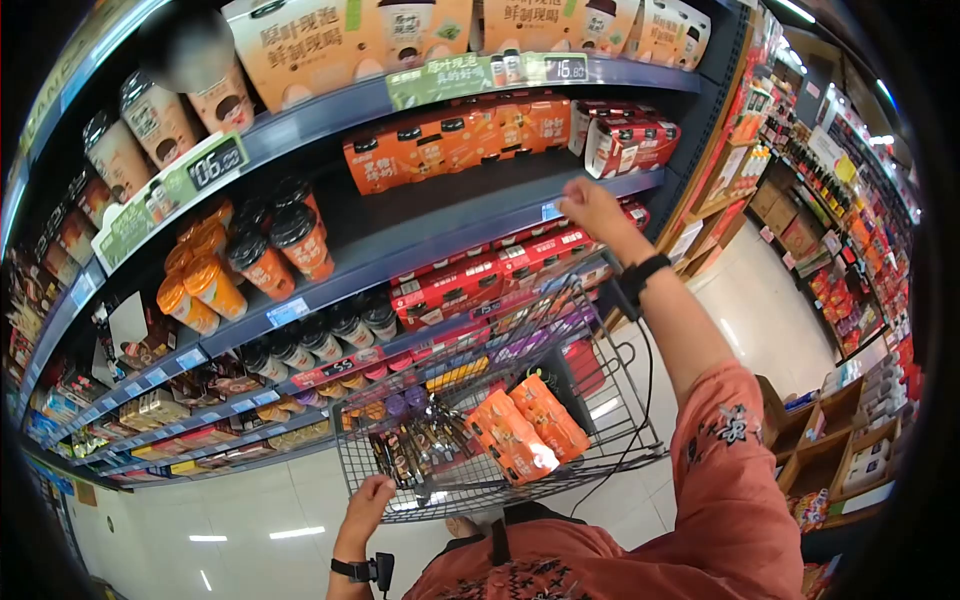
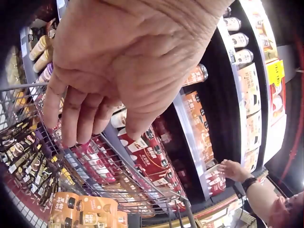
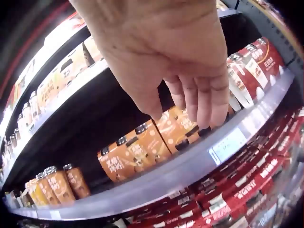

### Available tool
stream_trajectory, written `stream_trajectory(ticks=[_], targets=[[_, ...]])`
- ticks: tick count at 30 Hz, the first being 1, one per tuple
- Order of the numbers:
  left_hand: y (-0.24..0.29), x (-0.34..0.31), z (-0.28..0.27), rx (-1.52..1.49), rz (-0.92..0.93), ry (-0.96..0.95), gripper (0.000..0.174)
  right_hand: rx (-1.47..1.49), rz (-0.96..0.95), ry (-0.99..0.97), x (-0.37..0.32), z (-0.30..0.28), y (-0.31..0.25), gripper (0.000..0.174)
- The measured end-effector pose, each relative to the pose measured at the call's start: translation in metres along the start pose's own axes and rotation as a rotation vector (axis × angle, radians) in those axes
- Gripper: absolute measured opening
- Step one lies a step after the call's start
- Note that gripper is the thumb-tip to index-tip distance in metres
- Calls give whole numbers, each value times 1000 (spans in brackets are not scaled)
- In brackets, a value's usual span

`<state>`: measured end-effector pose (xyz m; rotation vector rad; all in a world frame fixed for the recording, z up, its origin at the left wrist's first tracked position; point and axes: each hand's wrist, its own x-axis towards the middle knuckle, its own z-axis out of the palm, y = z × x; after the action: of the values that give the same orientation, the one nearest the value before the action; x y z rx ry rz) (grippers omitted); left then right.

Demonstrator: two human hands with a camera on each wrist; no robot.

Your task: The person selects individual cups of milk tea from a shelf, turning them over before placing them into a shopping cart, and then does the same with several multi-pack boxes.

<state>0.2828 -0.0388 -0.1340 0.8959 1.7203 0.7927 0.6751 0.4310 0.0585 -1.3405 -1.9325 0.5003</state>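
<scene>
My right hand (image 1: pixel 592 212) hovers at the front edge of the middle shelf, fingers relaxed and holding nothing. In the right wrist view its fingers (image 3: pixel 204 102) overlap the orange multipacks of drinks (image 3: pixel 137 152), with a red multipack (image 3: pixel 259 66) beside them. Over the near left side of a wire shopping cart (image 1: pixel 445 513), my left hand (image 1: pixel 368 505) hangs with loosely bent fingers and grips nothing. Two orange multipacks (image 1: pixel 525 430) lie in the cart, next to a pile of dark slim packets (image 1: pixel 425 445).
Orange cups (image 1: pixel 265 262) stand further left on the same shelf. Beige boxes (image 1: pixel 350 45) fill the shelf above, and red multipacks (image 1: pixel 490 270) the one below. Beyond the shelf's right end runs a tiled aisle (image 1: pixel 770 290). A cable hangs from my right wrist.
</scene>
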Motion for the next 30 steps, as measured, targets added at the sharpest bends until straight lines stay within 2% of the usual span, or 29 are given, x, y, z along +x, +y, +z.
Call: stream_trajectory(ticks=[6,9,10,11,13,14,17,22,25,28,30], targets=[[-30,-10,32,48,-115,35,48,-166,-313,161,117,-3,16,52],[-39,-36,43,26,-186,138,46,-345,-62,5,140,-3,-23,63],[-24,-45,44,59,-280,139,49,-325,-110,37,149,6,-21,76],[-40,-53,45,-2,-295,153,50,-378,-167,49,160,15,-15,80],[-11,-76,47,-6,-307,126,51,-483,-277,78,191,35,0,86],[-15,-81,49,-2,-323,151,49,-537,-233,71,206,43,4,91],[-17,-93,57,-30,-361,187,47,-599,-328,131,229,53,11,93],[-18,-98,68,-93,-390,213,48,-707,-236,-3,249,54,13,96],[-16,-97,74,-120,-389,216,47,-748,-294,51,257,54,21,97],[-8,-95,77,-130,-386,220,47,-869,-209,-41,257,50,11,101],[-7,-94,80,-132,-372,219,47,-858,-252,-60,262,46,11,103]])
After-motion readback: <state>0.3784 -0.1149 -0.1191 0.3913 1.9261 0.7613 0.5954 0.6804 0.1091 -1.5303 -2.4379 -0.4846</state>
